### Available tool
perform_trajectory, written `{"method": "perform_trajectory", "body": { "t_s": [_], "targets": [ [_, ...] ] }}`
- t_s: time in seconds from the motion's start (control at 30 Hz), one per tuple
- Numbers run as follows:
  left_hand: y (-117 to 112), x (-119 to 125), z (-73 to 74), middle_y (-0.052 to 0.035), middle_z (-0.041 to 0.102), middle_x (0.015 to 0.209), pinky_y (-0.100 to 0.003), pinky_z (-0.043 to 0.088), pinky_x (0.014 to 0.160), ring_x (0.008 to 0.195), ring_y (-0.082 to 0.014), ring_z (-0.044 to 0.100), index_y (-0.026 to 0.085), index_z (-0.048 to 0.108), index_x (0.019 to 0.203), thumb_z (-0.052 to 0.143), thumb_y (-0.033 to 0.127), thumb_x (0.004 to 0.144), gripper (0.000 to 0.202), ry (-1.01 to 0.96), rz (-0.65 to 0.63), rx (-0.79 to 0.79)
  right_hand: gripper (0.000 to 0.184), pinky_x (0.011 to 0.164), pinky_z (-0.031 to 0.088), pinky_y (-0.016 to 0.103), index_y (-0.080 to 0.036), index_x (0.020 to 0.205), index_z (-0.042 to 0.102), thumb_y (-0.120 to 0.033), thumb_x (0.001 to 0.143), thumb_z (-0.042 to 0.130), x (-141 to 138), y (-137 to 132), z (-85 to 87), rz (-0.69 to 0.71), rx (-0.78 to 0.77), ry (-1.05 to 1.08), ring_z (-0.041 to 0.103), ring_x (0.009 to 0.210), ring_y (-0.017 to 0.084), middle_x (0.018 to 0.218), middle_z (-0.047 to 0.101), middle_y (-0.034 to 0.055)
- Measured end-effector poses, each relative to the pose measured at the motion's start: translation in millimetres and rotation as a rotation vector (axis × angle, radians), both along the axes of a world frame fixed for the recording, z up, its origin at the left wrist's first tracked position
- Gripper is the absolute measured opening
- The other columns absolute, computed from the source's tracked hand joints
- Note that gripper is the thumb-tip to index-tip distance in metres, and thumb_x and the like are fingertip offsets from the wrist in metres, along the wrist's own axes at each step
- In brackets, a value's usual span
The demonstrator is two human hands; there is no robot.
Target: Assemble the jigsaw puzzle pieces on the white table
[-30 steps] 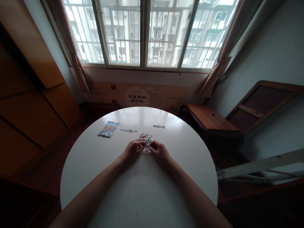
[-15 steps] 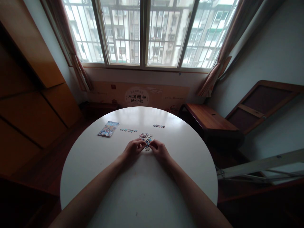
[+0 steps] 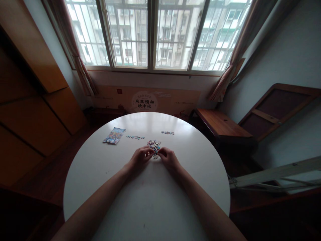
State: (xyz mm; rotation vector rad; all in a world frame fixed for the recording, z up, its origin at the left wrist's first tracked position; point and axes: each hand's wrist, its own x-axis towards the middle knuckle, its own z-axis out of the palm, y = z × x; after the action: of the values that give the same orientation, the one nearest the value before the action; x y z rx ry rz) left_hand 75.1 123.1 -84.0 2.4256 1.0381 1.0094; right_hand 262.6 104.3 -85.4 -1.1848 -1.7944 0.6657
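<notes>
A small heap of jigsaw puzzle pieces (image 3: 154,144) lies in the middle of the round white table (image 3: 100,167). My left hand (image 3: 140,158) and my right hand (image 3: 169,158) rest on the table at the near edge of the heap, fingertips pinched together and almost meeting. Each hand pinches a small puzzle piece; the pieces themselves are mostly hidden by the fingers. Two short joined strips of pieces lie beyond: one strip (image 3: 135,137) to the left, another strip (image 3: 168,133) to the right.
A colourful picture card (image 3: 114,135) lies at the table's far left. A wooden bench (image 3: 220,124) stands to the right beyond the table. Wooden cabinets (image 3: 37,100) line the left wall. A barred window (image 3: 152,33) fills the far wall.
The hands have barely moved; only the fingers have shifted slightly at the heap's edge.
</notes>
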Motion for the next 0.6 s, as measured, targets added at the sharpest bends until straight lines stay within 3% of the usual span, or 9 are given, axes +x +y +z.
{"method": "perform_trajectory", "body": {
  "t_s": [0.6],
  "targets": [
    [0.7, -0.3, -1.6, -0.0020, 0.061, 0.075, -0.020, 0.044, 0.060, 0.062, -0.0095, 0.055, 0.017, 0.066, 0.084, 0.053, 0.027, 0.085, 0.017, 0.006, 0.011, -0.008, 0.012, 0.063, 0.041, 0.025, -0.015, 0.077, 0.061, -0.025, 0.077, 0.054, -0.5, -2.9, 4.6, 0.017, -0.038, -0.025, 0.054, 0.065, 0.014, 0.069, 0.061, 0.0019]
  ]
}}
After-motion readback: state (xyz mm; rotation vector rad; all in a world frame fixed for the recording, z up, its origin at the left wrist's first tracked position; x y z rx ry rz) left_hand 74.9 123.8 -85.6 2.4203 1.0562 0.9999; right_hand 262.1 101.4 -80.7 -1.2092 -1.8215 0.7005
